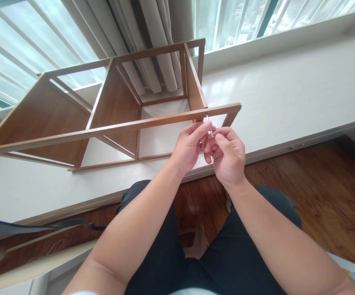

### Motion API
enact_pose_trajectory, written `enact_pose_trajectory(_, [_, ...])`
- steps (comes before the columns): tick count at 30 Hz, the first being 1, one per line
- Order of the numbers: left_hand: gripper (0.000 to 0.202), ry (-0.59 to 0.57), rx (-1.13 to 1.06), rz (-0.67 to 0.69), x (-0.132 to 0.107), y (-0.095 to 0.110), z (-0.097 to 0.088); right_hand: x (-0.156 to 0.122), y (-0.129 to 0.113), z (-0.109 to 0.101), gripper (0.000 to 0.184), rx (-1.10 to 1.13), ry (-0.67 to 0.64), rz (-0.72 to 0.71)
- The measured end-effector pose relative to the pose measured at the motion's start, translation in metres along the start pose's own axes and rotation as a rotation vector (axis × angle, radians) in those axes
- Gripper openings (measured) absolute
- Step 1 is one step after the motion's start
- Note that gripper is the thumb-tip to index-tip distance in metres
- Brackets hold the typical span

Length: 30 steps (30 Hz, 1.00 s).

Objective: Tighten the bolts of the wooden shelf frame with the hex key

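A brown wooden shelf frame (161, 120) lies on its side on the pale window ledge, with several panels set between its rails. Near the right end of its front rail, my left hand (188, 148) is closed, thumb and fingers pinching a thin silver metal rod (211, 132) that looks like a hex key. Its upper end meets the underside of the rail, at a small fitting. My right hand (230, 157) is closed too, its thumb and forefinger at the lower end of the same rod. Fingers partly cover the rod, so its full shape is hidden.
The white ledge (288, 82) runs along barred windows, with grey curtains (125, 37) behind the shelf frame. Below its front edge is a dark wooden floor (312, 180). A dark strap (42, 226) hangs at lower left, and my knees are close to the ledge.
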<state>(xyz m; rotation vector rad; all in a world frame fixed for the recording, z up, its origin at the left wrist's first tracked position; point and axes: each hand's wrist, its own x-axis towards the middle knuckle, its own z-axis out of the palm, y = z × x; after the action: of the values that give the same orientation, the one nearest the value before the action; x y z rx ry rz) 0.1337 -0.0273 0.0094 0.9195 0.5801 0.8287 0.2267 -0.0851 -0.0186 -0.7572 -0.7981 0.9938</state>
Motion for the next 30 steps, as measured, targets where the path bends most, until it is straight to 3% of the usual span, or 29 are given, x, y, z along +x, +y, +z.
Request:
enact_pose_trajectory(13, [0.043,0.000,0.026,-0.018,-0.0024,0.0019,0.0007,0.0008,0.0032,-0.0003,0.029,-0.095,0.019,-0.080])
enact_pose_trajectory(24, [0.034,0.048,-0.037,-0.008,-0.0001,-0.0025,-0.0009,-0.0031,0.0006,-0.0025,0.029,-0.391,0.117,-0.243])
enact_pose_trajectory(30, [0.034,0.005,-0.024,0.009,-0.0022,-0.0008,0.0005,-0.0040,0.0029,-0.0044,0.028,-0.440,0.137,-0.281])
